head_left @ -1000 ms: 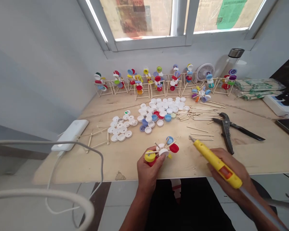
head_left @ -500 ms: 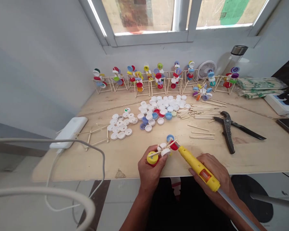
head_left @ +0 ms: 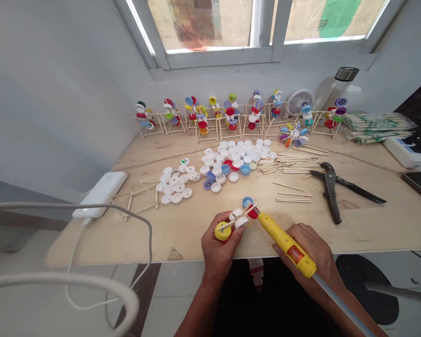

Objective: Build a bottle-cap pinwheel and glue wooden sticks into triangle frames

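Left hand (head_left: 221, 252) curled, fingers and thumb pinching bottle-cap pinwheel (head_left: 235, 216) just above palm, yellow cap (head_left: 223, 231) at thumb; light, stiff, wooden spokes (head_left: 248, 210) fragile, so grip by caps. Right hand (head_left: 307, 248) wrapped round yellow hot-glue gun (head_left: 284, 245), nozzle touching red cap (head_left: 253, 213) beside left hand

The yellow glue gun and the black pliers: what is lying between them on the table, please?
In the head view, a few loose wooden sticks lie on the plywood table between the yellow glue gun and the black pliers.
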The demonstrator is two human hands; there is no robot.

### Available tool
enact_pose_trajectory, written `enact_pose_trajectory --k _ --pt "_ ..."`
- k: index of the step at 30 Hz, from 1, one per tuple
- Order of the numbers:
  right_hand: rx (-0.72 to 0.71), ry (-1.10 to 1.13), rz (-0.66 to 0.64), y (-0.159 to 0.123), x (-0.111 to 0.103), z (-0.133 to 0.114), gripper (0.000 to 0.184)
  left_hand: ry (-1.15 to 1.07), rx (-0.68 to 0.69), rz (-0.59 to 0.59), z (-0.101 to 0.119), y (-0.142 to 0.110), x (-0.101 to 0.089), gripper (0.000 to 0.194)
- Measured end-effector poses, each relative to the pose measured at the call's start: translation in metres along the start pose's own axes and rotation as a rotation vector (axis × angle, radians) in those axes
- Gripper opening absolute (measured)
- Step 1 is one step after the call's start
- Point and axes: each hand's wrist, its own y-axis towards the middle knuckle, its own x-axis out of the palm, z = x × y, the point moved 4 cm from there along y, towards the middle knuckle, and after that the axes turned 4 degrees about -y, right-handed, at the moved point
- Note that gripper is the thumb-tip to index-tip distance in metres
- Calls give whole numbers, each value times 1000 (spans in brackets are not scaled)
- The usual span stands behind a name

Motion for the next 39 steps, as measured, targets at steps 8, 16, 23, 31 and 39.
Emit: enact_pose_trajectory --k 8,16,23,31,39 --pt "2 -23 33 -1 1 2 11 -3 19 -2 1 0 1 25" --pt "-6 -54 17 1 -2 0 11 -36 -20 19 -4 -1 0 27" --pt "-15 -59 21 2 -2 -1 9 -28 -17 21 -3 -1 0 27" --pt "-11 -72 14 3 -3 -1 13 -55 -41 37 -5 -1 -1 29" --pt "-16 -51 7 3 -2 -2 12 -45 -31 45 0 0 1 28"
